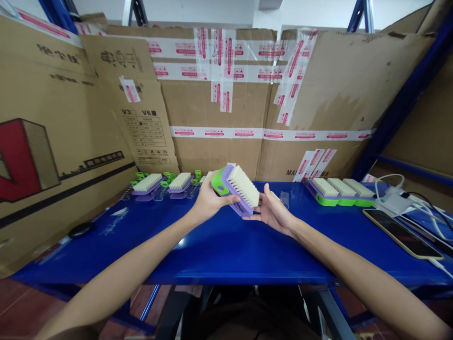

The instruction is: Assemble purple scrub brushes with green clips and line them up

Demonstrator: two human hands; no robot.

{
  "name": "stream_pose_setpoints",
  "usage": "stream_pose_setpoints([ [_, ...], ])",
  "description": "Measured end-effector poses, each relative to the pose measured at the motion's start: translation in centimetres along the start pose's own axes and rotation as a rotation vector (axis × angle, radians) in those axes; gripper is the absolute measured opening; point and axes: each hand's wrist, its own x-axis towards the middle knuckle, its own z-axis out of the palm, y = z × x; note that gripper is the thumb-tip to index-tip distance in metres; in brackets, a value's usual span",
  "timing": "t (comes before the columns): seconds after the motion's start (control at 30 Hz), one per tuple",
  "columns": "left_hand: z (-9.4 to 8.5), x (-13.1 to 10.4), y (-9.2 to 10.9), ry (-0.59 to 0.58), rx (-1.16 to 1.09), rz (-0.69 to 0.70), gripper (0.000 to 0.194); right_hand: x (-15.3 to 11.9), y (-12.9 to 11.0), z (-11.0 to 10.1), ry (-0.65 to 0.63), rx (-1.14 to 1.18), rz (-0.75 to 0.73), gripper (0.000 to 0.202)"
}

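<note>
A scrub brush (242,185) with pale bristles, a purple body and a green end is held tilted above the blue table. My left hand (207,200) is closed around its green end, thumb along the near side. At the opposite end is my right hand (274,212), its thumb raised away from the brush and its fingers apart. Its fingertips touch the lower purple edge, partly hidden behind it. Beyond my left hand, more brushes lie bristles up, including a left one (147,183) and another (180,182), with green pieces (169,178) and clear plastic parts around them.
Three brushes (339,191) stand side by side at the back right. Near them are a white charger with cables (392,198) and a phone (401,233). A black round object (80,230) lies at the left. Taped cardboard (215,108) walls in the blue table (226,257).
</note>
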Motion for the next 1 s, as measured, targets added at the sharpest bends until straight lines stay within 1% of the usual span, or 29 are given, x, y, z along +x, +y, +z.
stream_pose_setpoints([
  [0.1, -0.1, 0.2, -0.3, 0.023, -0.024, 0.01, 0.099, 0.2, 0.1, -0.2, 0.036, -0.001, -0.024, 0.077],
  [0.23, -0.3, 0.5, -0.8, 0.023, -0.098, -0.033, 0.093, 0.4, 0.0, -0.4, 0.101, -0.003, -0.072, 0.073],
  [0.4, 0.0, 0.2, -1.1, 0.045, -0.1, -0.038, 0.092, 0.5, -0.5, -1.0, 0.114, 0.011, -0.125, 0.069],
  [0.6, 0.2, -0.3, -0.9, 0.038, -0.093, -0.017, 0.094, 0.3, -1.1, -1.5, 0.206, 0.013, -0.121, 0.064],
  [0.73, 0.1, -0.3, -0.7, 0.035, -0.072, -0.009, 0.099, 0.1, -1.4, -1.5, 0.21, 0.027, -0.132, 0.063],
  [0.83, 0.1, -0.4, -0.7, 0.036, -0.034, 0.015, 0.099, 0.1, -1.5, -1.3, 0.209, 0.032, -0.105, 0.062],
  [0.93, 0.0, -0.4, -0.5, 0.04, 0.031, 0.056, 0.101, 0.0, -1.4, -1.0, 0.153, 0.029, -0.067, 0.059],
  [1.0, 0.0, -0.4, -0.4, 0.029, 0.039, 0.063, 0.1, 0.0, -1.2, -0.7, 0.118, 0.023, -0.072, 0.055],
])
